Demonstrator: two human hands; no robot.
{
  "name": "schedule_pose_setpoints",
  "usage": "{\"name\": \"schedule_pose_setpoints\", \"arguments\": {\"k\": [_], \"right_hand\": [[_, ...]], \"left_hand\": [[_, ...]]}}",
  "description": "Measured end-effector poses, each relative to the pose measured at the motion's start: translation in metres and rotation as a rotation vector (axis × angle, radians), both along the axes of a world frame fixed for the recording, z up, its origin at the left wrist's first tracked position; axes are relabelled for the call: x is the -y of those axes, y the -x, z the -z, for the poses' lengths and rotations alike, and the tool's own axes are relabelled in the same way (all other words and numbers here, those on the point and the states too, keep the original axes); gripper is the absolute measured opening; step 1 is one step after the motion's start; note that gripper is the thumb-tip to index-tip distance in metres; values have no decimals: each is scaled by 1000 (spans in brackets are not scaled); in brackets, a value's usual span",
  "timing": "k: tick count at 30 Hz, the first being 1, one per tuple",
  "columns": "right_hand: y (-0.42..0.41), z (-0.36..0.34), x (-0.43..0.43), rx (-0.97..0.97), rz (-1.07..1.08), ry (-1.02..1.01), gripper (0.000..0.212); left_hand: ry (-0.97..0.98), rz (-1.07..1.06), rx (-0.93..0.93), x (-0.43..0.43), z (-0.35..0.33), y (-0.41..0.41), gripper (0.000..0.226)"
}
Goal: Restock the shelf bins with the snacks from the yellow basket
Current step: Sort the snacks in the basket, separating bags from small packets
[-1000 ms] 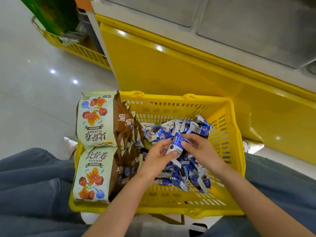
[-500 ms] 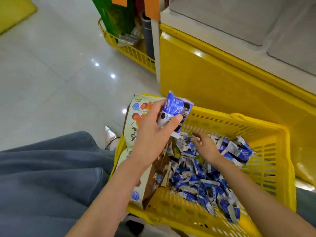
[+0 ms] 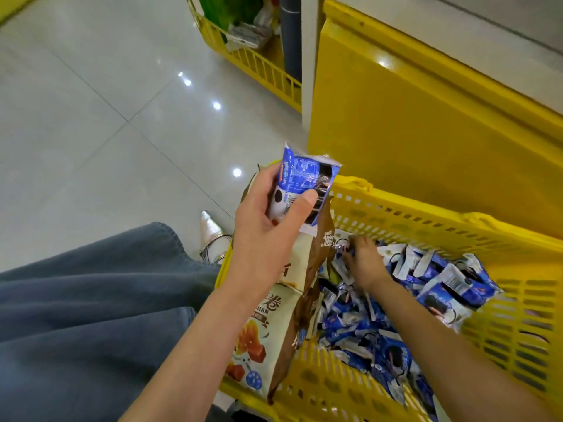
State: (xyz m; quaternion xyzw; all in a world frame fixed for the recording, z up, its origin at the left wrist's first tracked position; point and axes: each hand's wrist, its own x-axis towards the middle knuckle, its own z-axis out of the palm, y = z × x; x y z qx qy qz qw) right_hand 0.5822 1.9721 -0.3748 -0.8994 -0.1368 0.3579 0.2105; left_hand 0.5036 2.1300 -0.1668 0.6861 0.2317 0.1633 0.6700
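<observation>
A person's left hand (image 3: pixel 262 226) grips a blue snack packet (image 3: pixel 304 184), thumb across its front and fingers curled behind, raised over the left rim of the yellow basket (image 3: pixel 426 214). Below and to the right of it, the right hand (image 3: pixel 362 263) reaches palm-down into the heap of blue packets (image 3: pixel 426 284) in the basket, fingertips blurred among the wrappers, so whether it grips one cannot be told. Cream-and-brown snack bags (image 3: pixel 274 315) stand on edge under the left wrist, between the forearms; a yellow cabinet (image 3: pixel 426 117) rises beyond both hands.
</observation>
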Motion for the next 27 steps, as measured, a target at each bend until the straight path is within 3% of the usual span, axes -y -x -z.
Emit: {"name": "schedule_pose_setpoints", "arguments": {"k": [3, 9, 12, 16, 19, 23, 27], "right_hand": [[-9, 2, -10, -167, 293, -27, 23], [-14, 11, -14, -271, 449, -199, 24], [-13, 15, -16, -261, 417, -157, 20], [-7, 21, -13, -115, 338, -88, 41], [5, 5, -2, -5, 337, -133, 26], [16, -26, 31, 223, 252, -265, 24], [17, -58, 71, 315, 218, -316, 24]], "left_hand": [[13, 0, 14, 0, 0, 1, 25], [51, 11, 11, -2, 2, -3, 25], [60, 19, 3, -2, 2, -4, 25], [71, 23, -4, -2, 1, -3, 26], [53, 16, -3, -1, -1, -4, 26], [24, 18, 1, 11, -7, -4, 25], [39, 38, 1, 39, -13, 2, 24]]}}
